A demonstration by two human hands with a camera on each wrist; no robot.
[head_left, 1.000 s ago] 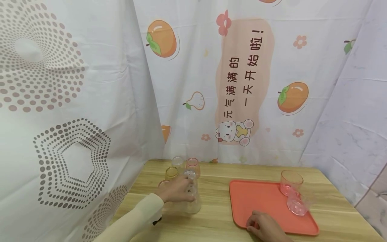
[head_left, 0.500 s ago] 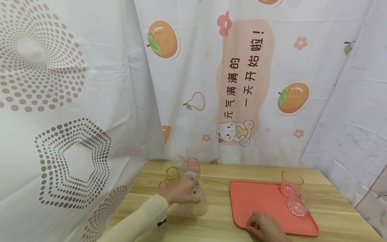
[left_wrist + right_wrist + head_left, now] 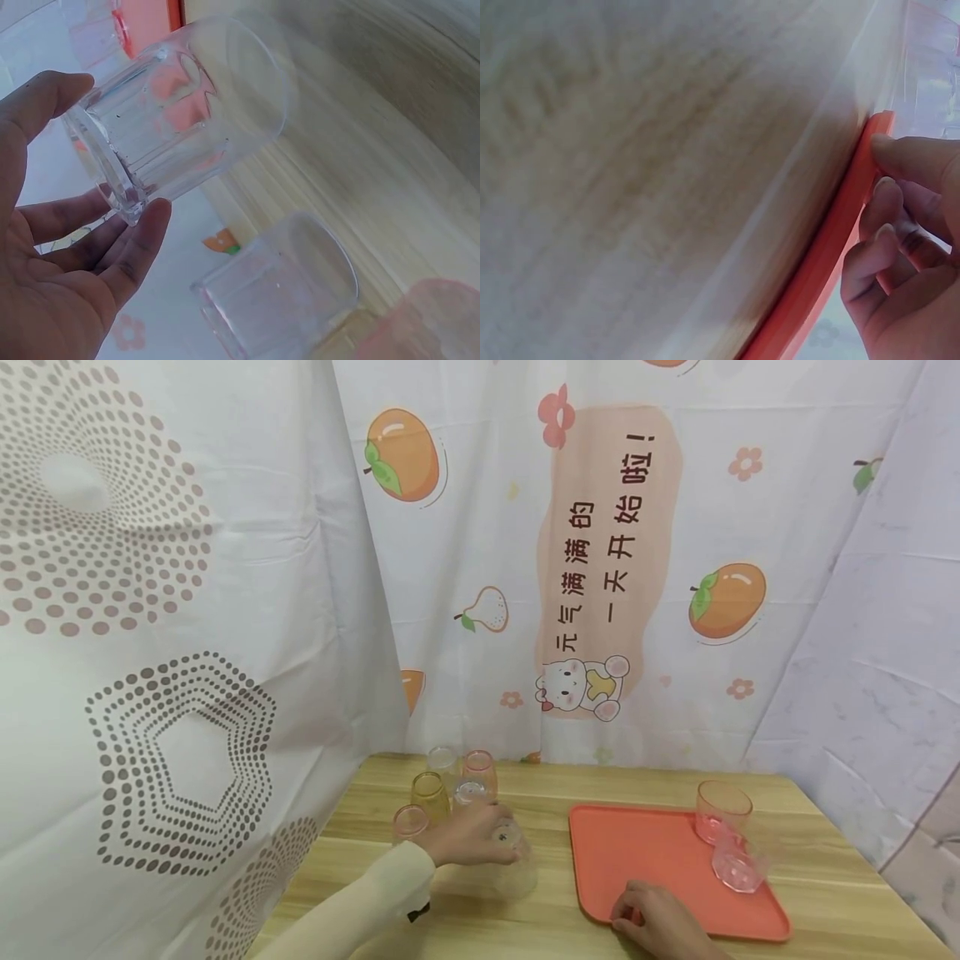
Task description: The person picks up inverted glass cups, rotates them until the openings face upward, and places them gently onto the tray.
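My left hand point(image 3: 468, 835) holds a clear glass point(image 3: 516, 872) by its base, thumb on one side and fingers on the other. The glass is upside down, its mouth toward the table, as the left wrist view shows. Another clear glass point(image 3: 277, 289) stands close by it there. Behind the hand are a purplish clear glass point(image 3: 470, 791), a pink glass point(image 3: 480, 767), a yellow glass point(image 3: 431, 793) and a pink-rimmed glass point(image 3: 410, 818). My right hand point(image 3: 660, 918) rests at the near left corner of a red tray point(image 3: 637, 852), fingers loosely curled, one fingertip on the rim.
A pink tumbler point(image 3: 722, 810) stands on the tray's far right part. In front of it a pale pink faceted glass point(image 3: 738, 867) is near the right rim. Wooden table point(image 3: 540, 793) lies between the glasses and the tray. Printed curtains point(image 3: 480, 677) close off the back and sides.
My left hand has moved right with the clear glass, away from the other glasses and toward the tray. My right hand and the tray stay where they were.
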